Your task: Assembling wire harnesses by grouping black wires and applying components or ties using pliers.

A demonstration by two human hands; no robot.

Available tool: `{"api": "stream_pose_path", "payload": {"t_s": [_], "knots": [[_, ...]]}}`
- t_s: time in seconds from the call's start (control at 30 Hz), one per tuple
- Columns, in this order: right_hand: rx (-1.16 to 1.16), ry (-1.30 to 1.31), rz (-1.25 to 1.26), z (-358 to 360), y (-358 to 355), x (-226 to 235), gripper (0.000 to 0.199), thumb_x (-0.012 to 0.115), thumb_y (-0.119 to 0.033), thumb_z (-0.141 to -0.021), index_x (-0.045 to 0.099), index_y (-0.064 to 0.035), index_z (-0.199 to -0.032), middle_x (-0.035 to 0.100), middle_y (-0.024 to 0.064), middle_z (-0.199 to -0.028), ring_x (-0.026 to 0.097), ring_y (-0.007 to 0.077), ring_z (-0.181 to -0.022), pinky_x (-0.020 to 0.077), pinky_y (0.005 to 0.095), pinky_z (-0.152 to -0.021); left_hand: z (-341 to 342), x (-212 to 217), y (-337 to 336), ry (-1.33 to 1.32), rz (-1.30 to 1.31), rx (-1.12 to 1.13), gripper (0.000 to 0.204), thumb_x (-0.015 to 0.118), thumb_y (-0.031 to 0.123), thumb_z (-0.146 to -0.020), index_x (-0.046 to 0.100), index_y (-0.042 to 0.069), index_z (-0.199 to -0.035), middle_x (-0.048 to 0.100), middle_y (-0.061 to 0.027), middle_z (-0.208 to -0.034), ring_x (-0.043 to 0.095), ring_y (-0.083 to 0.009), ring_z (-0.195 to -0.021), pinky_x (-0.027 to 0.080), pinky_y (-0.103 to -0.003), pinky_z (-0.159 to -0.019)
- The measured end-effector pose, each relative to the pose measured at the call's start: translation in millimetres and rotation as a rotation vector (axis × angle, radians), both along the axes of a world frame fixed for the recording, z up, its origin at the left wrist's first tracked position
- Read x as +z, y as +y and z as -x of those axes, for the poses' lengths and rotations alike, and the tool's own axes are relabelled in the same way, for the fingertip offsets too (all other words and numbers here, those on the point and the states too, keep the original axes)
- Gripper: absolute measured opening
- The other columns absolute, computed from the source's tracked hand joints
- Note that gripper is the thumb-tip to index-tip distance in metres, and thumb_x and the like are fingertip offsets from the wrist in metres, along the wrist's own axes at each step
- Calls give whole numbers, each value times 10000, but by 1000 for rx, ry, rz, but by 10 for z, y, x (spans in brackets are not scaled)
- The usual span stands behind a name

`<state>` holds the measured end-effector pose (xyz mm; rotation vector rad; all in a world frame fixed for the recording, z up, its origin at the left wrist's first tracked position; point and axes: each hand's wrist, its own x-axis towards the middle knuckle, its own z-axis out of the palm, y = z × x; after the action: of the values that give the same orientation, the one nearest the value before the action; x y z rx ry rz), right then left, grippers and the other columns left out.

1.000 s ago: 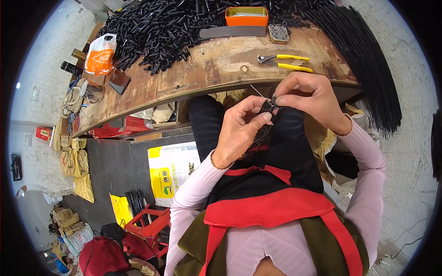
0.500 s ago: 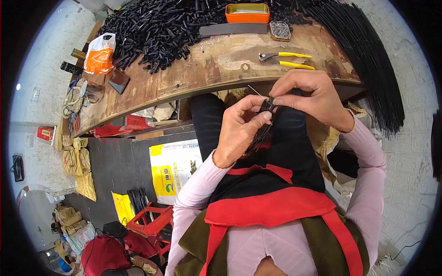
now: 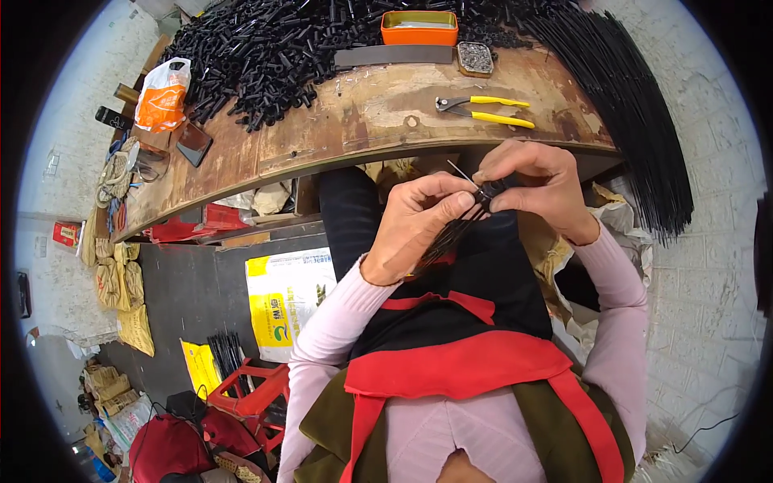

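Observation:
Over my lap, my left hand [image 3: 425,216] is closed round a bundle of thin black rods [image 3: 448,241] that slants down toward my apron. A slim pale metal rod [image 3: 460,171] sticks up from the top of the bundle. My right hand [image 3: 535,183] comes in from the right, thumb and fingertips pinching at the bundle's upper end by a small dark piece too hidden to make out. On the bench above lie cutting pliers with yellow handles [image 3: 491,111], apart from both hands.
A wooden bench [image 3: 354,121] runs across in front, its edge just beyond my hands. It bears a heap of black tubes [image 3: 266,64], an orange tin [image 3: 419,30], a clear box of small metal parts [image 3: 475,59], a phone [image 3: 194,143] and long black rods [image 3: 636,121] overhanging its right end.
My right fingers have dropped slightly and spread a little at the bundle's top. The whole view has shifted slightly, moving the bench leftward. My left hand keeps its hold.

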<state>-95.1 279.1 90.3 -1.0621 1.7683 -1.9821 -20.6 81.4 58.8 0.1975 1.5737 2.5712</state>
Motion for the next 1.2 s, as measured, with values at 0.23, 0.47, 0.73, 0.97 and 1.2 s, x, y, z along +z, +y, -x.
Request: {"api": "stream_pose_path", "payload": {"t_s": [0.23, 0.47, 0.73, 0.97, 1.2], "knots": [[8, 93, 121, 21, -77, -202, 341, 829, 5, -665, 690, 17, -976, 689, 175, -956, 643, 258, -909, 514, 353, -803, -24, -101, 18, -125, -266, -107, 204, 662, 118, -926, 650, -41, -1055, 681, -76, -926, 656, -128, -828, 534, -247, -763], [-125, 5, 88, -91, -311, -142, 304, 686, 135, -748, 643, 47, -1036, 660, 141, -1028, 640, 228, -952, 514, 333, -848, -110, 37, -44, -35, 341, 328, 314, 748, 112, -845, 626, -31, -1096, 687, -86, -921, 668, -136, -832, 548, -267, -742], [-117, -180, 256, -228, -1083, -28, 745, 641, 158, -747, 365, -36, -1412, 541, 115, -1255, 601, 175, -1026, 513, 290, -842, -267, 217, -505, 151, 315, 531, 276, 736, -41, -800, 599, -3, -1037, 677, -47, -901, 650, -91, -811, 512, -203, -725], [66, -211, -261, -347, -1323, -423, 151, 713, -45, -831, 700, 41, -954, 684, 36, -830, 622, 91, -778, 497, 228, -723, -363, 271, -1000, 224, 230, 615, 438, 741, -72, -771, 578, 3, -1171, 629, -11, -897, 602, -77, -817, 486, -208, -729], [23, -235, -230, -452, -1568, -455, 142, 713, -54, -832, 709, 48, -930, 683, 33, -782, 602, 64, -735, 483, 222, -675, -379, 226, -1121, 203, 209, 626, 336, 643, 12, -894, 569, -5, -1221, 619, -34, -967, 597, -77, -836, 472, -208, -763]]}}
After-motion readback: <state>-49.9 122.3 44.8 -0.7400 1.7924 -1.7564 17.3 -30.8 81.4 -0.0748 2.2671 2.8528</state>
